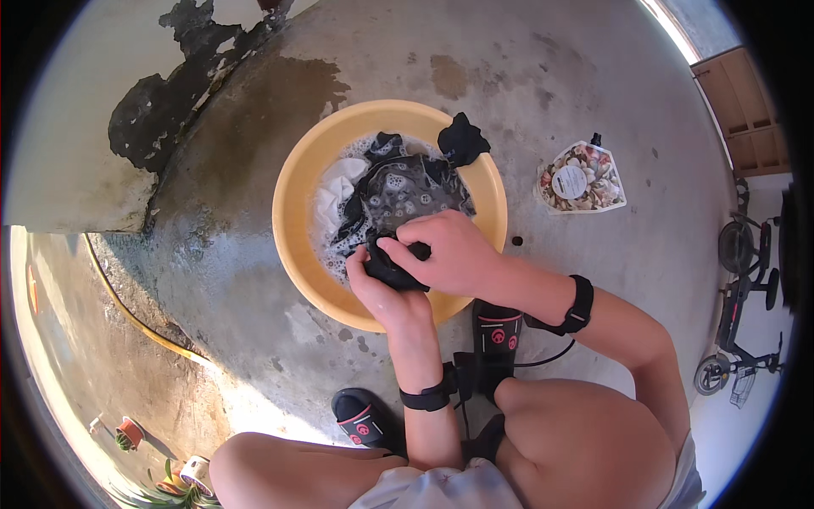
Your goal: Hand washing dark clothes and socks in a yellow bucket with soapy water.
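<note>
Over the near side of a yellow plastic basin (294,251), both my hands grip one bunched black wet cloth (397,275). My left hand (389,299) cups it from below, palm turned up. From above, my right hand (445,248) pinches its upper part between thumb and bent fingers. Sudsy grey water (407,191) fills the basin's bottom, with dark fabric soaking in it. A white cloth (337,191) lies at the left in the foam. Draped on the basin's far right rim is a small black cloth (463,140).
A floral detergent pouch (582,178) with a black spout lies right of the basin, near a small black cap (517,241). A yellow hose (137,321) runs along the left. Potted plants (129,434) stand lower left; a scooter (738,305) stands far right. My slippered feet (365,417) flank my left forearm.
</note>
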The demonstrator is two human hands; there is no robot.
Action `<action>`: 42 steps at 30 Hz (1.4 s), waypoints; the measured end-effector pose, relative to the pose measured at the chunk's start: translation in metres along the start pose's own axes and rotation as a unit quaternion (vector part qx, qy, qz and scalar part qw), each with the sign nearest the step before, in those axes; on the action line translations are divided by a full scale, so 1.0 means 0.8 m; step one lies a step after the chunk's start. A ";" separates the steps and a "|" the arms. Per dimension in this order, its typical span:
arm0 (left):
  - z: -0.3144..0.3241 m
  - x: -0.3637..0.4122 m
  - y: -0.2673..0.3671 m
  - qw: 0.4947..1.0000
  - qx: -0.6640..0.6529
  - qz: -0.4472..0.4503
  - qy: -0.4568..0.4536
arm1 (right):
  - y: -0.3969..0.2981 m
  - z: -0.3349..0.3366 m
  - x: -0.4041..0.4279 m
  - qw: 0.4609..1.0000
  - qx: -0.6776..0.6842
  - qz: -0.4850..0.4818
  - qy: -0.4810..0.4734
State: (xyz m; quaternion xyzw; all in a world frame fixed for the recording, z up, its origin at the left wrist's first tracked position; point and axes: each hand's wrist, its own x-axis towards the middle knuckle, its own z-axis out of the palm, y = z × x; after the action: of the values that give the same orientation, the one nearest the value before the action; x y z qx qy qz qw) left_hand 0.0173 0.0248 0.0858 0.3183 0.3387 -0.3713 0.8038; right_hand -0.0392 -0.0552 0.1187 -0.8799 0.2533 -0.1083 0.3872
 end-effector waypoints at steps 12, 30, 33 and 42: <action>0.023 0.015 0.021 0.999 0.028 0.028 0.025 | 0.005 0.027 0.031 0.995 0.019 0.004 0.103; -0.015 0.043 -0.001 0.998 0.064 -0.026 0.004 | 0.029 0.063 0.026 0.995 0.066 0.016 0.075; -0.015 0.050 0.006 0.998 0.055 -0.039 0.006 | 0.077 0.052 0.054 0.982 0.089 0.168 0.025; -0.052 0.074 0.032 0.992 0.110 0.038 0.055 | 0.115 0.079 0.023 0.951 0.155 0.231 -0.138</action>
State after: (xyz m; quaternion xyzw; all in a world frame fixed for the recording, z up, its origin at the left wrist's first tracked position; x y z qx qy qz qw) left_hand 0.0546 0.0472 0.0228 0.4376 0.3273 -0.3570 0.7576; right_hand -0.0324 -0.0783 0.0083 -0.7330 0.3737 0.0684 0.5642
